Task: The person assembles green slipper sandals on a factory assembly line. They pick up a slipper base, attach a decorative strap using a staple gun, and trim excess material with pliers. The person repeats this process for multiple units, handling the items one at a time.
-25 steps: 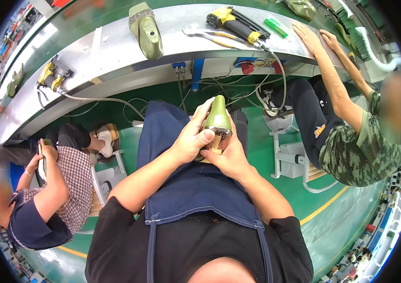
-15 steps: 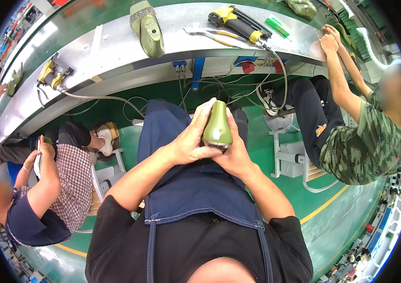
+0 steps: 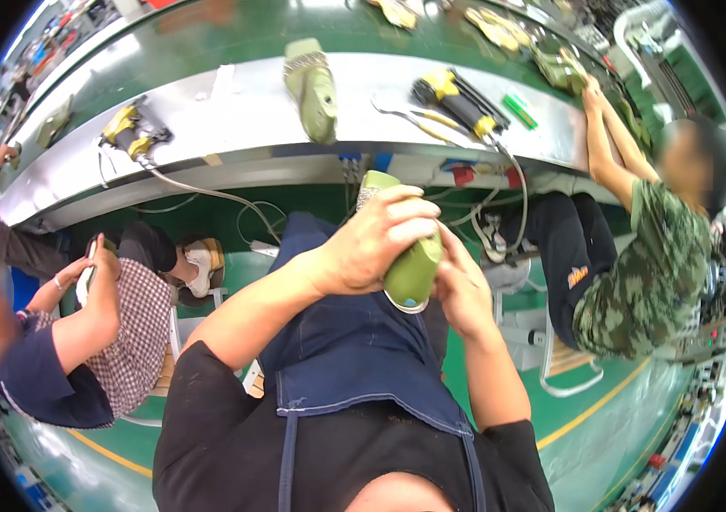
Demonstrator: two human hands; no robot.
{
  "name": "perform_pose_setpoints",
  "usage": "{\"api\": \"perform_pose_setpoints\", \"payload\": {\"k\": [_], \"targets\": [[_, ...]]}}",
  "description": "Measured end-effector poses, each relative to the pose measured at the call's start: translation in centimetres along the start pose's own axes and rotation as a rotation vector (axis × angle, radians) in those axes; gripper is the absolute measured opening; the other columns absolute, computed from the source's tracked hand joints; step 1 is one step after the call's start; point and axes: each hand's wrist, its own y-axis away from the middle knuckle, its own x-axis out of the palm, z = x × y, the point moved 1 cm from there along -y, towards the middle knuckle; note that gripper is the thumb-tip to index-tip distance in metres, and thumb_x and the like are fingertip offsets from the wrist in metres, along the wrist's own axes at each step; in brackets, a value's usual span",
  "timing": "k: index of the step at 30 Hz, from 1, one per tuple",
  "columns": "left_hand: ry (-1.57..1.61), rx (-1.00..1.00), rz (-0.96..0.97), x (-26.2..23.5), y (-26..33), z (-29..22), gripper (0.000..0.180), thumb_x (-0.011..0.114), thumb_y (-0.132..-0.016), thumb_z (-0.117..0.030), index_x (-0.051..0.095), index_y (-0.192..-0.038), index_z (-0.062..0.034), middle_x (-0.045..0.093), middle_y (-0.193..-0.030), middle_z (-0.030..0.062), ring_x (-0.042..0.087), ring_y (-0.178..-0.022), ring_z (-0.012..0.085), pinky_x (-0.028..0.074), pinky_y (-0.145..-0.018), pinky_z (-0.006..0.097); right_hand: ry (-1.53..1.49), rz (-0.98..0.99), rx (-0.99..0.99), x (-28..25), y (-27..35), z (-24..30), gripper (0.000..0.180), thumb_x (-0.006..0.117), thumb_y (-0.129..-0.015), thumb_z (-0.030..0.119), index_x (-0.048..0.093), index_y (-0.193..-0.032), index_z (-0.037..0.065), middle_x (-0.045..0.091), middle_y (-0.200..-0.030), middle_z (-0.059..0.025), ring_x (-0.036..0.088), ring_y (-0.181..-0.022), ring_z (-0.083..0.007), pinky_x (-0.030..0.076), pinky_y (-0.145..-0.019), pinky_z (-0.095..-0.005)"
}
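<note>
A green shoe last (image 3: 414,275) with a glittery band toward its far end is tilted over my lap. My left hand (image 3: 380,237) lies across its top with the fingers wrapped over it. At its right side, my right hand (image 3: 465,288) presses its fingers against the last; the fingertips are partly hidden. On the metal bench (image 3: 235,98) ahead lies a second green shoe last (image 3: 320,102) with a glittery strap. Right of that one are pincers (image 3: 423,118) with yellow handles and a black and yellow pneumatic stapler (image 3: 461,98).
A small green box (image 3: 519,111) sits beside the stapler. Another yellow stapler (image 3: 131,132) lies farther left, its air hose (image 3: 209,189) hanging off the bench edge. Co-workers sit on either side, one in a checked apron (image 3: 137,333), one in a camouflage shirt (image 3: 653,273).
The held last has turned so its glittery band end points away. My left hand has moved over its top. The view has shifted, showing more of the bench's far side.
</note>
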Motion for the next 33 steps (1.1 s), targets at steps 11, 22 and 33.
{"api": "perform_pose_setpoints", "payload": {"k": [11,22,33], "targets": [[-0.371,0.144,0.168,-4.4,-4.7,4.1,0.062,0.071,-0.084,-0.018,0.055,-0.143,-0.0137,0.051,-0.152,0.0118,0.048,-0.141,0.0389,0.043,-0.114,0.061,-0.053,-0.025,-0.325,5.9,-5.4,3.9,0.06,0.061,-0.092,0.01,0.047,-0.149,-0.001,0.06,-0.137,-0.0114,0.061,-0.125,-0.0224,0.053,-0.105,-0.0409],[-0.584,-0.571,-0.22,-7.2,0.9,11.7,0.061,0.082,-0.08,-0.007,0.06,-0.137,-0.0106,0.042,-0.151,0.0271,0.042,-0.141,0.0477,0.038,-0.117,0.054,0.141,-0.084,-0.712,9.7,-21.2,5.1,0.056,0.06,-0.096,0.004,0.046,-0.149,-0.003,0.062,-0.132,-0.01,0.061,-0.116,-0.0168,0.05,-0.102,-0.0329],[-0.759,-0.643,-0.403,-6.9,2.7,15.6,0.027,0.065,-0.094,0.0,0.073,-0.118,-0.0074,0.04,-0.156,0.0304,0.05,-0.139,0.0483,0.051,-0.107,0.05,1.002,-0.057,-0.555,8.2,-29.1,1.4,0.103,0.076,-0.092,0.028,0.011,-0.164,-0.01,0.017,-0.166,-0.0423,0.018,-0.158,-0.0526,0.023,-0.129,-0.0488]]}}
